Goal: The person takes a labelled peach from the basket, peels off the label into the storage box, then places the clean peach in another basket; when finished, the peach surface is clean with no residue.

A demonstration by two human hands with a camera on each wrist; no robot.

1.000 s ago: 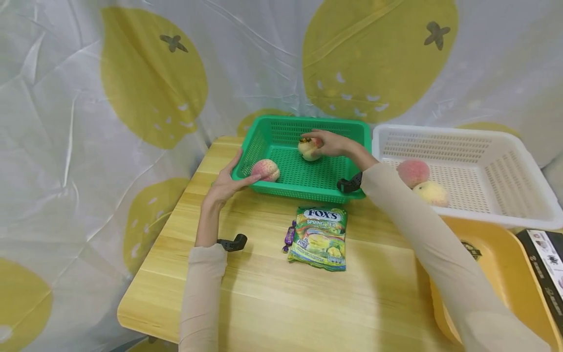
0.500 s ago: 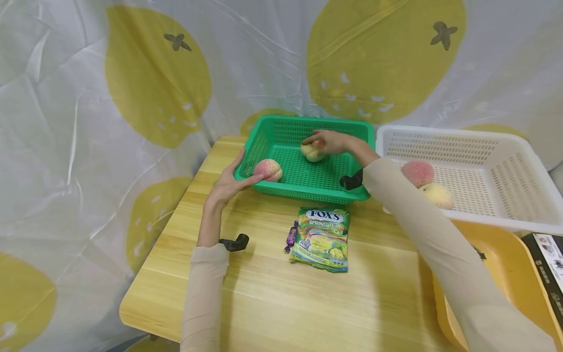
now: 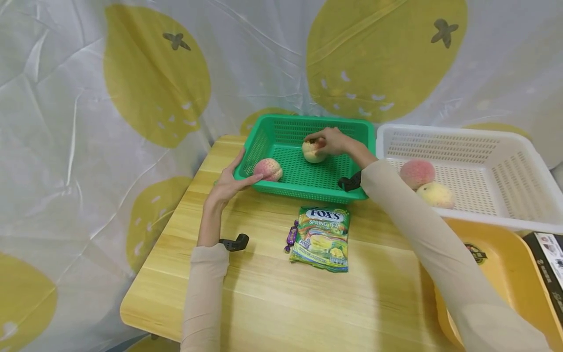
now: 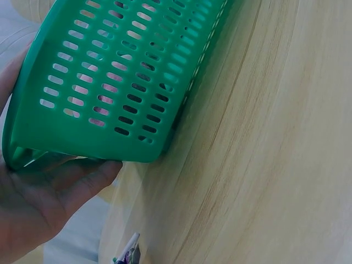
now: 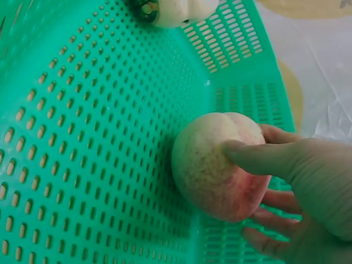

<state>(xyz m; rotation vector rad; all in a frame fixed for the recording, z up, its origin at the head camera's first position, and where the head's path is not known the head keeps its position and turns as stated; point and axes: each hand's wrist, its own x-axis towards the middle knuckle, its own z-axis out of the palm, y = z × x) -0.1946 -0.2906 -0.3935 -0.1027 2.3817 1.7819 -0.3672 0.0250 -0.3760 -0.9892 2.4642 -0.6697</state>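
Right hand (image 3: 333, 142) gripping peach (image 3: 311, 154), left hand (image 3: 227, 185) touching basket rim (image 3: 308, 189) — open mesh (image 3: 293, 168) between

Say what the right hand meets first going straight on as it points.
Probably the green basket's left wall in the head view; depth is unclear, so the peach in the right hand might touch the basket floor first.

soft shadows across bright tabletop (image 3: 299, 303)
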